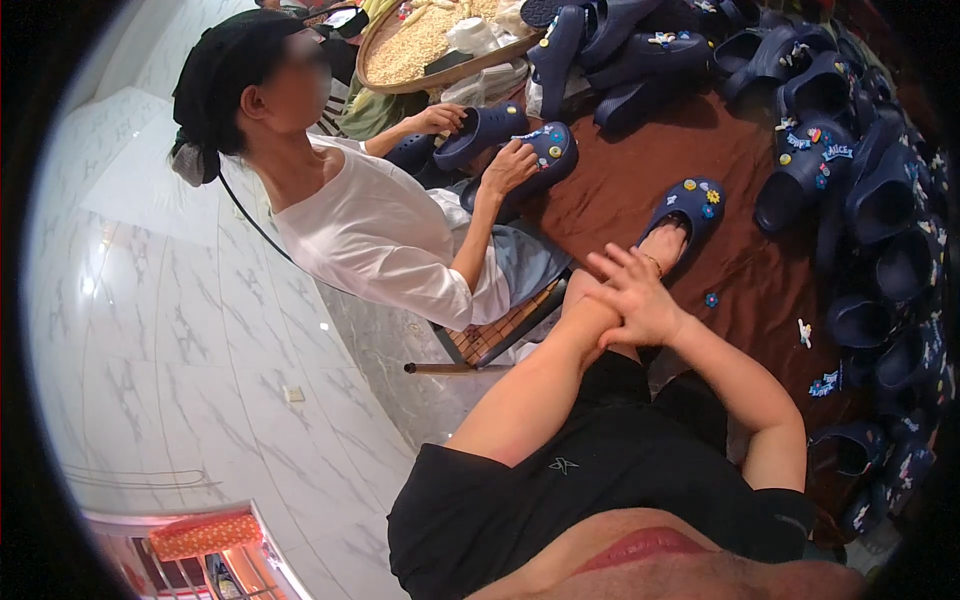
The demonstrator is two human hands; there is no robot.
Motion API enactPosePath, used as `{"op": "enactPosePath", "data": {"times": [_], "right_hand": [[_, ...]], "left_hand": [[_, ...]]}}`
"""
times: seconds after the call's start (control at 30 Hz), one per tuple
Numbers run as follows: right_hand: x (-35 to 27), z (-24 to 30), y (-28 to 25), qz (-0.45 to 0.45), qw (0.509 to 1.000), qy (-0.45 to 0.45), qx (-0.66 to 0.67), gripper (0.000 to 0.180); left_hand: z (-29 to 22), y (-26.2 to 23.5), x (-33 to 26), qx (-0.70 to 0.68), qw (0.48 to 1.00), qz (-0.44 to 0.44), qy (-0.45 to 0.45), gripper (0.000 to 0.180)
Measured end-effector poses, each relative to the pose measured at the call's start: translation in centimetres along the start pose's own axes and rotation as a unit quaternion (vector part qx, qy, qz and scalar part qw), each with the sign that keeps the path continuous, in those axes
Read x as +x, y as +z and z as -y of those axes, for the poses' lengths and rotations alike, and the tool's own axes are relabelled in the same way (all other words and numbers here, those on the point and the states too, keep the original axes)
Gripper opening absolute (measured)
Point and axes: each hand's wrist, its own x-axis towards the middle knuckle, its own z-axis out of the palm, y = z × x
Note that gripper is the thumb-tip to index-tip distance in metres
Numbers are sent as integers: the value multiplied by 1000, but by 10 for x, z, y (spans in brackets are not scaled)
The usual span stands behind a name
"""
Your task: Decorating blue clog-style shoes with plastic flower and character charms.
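My right hand (640, 297) lies with its fingers spread over my left wrist, near my raised knee, and holds nothing. My left forearm (545, 385) reaches in from the lower left. The left hand's fingers are hidden at the crossing. Just beyond the hands, my foot wears a navy clog (682, 205) decorated with flower-shaped charms. A blue flower charm (711, 299), a white charm (805, 333) and a blue-and-white charm (824, 384) lie loose on the brown cloth (750, 350) to the right.
At the left a seated person (360, 225) in white handles a decorated navy clog (548, 160) with both hands. Many navy clogs (800, 185) are heaped along the far and right sides. A round woven tray (375, 84) holds pale pieces at the back. A marbled surface (200, 340) spans the left.
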Motion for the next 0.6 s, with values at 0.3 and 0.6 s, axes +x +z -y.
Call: {"op": "enactPosePath", "data": {"times": [0.3, 0.6], "right_hand": [[19, 29, -29, 26, 992, -66, 106, 75], [33, 55, -24, 60, 980, -134, 135, 78]], "left_hand": [[-5, -6, 3, 10, 1000, 19, 20, 17], [-5, -5, -1, 10, 1000, 18, 9, 18]]}}
